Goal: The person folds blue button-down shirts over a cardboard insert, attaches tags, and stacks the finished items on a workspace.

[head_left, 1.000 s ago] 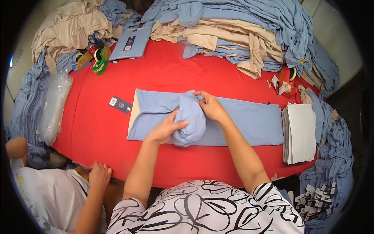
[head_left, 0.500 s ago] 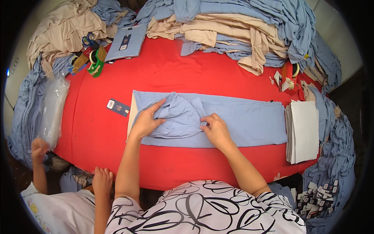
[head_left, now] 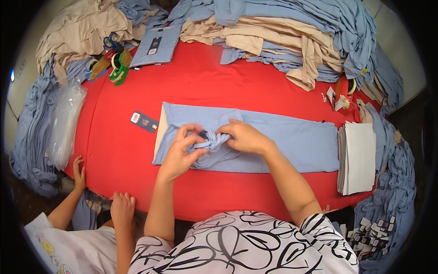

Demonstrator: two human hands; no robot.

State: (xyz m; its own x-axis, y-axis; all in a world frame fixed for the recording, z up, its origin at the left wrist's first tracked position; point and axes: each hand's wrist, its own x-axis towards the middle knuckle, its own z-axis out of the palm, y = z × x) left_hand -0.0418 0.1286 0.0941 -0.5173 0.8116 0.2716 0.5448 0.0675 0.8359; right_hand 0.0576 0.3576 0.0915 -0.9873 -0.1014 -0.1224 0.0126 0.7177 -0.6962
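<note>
A light blue garment (head_left: pixel 292 141) lies folded into a long strip across the red tabletop, with a beige edge showing at its left end. Near its left half a part of the cloth is raised and gathered into a bunch. My left hand (head_left: pixel 179 154) has thumb and fingers curled round the left side of this bunch. From the other side my right hand (head_left: pixel 248 137) pinches the gathered cloth between thumb and fingers. A dark spot, perhaps a label or opening, shows inside the bunch. Just left of the garment lies a navy hang tag (head_left: pixel 144 121).
Stacked white sheets (head_left: pixel 359 157) stand at the garment's right end. Piles of blue and beige clothes (head_left: pixel 283 36) line the back. Tape dispensers (head_left: pixel 119 66), scissors (head_left: pixel 110 41) and clear plastic bags (head_left: pixel 66 125) are at left. Another person's hand (head_left: pixel 123 208) rests on the near edge.
My hands have come closer together and drawn the loose, spread cloth into a tight raised bunch. The other person's left hand has moved from the plastic bags to the table edge.
</note>
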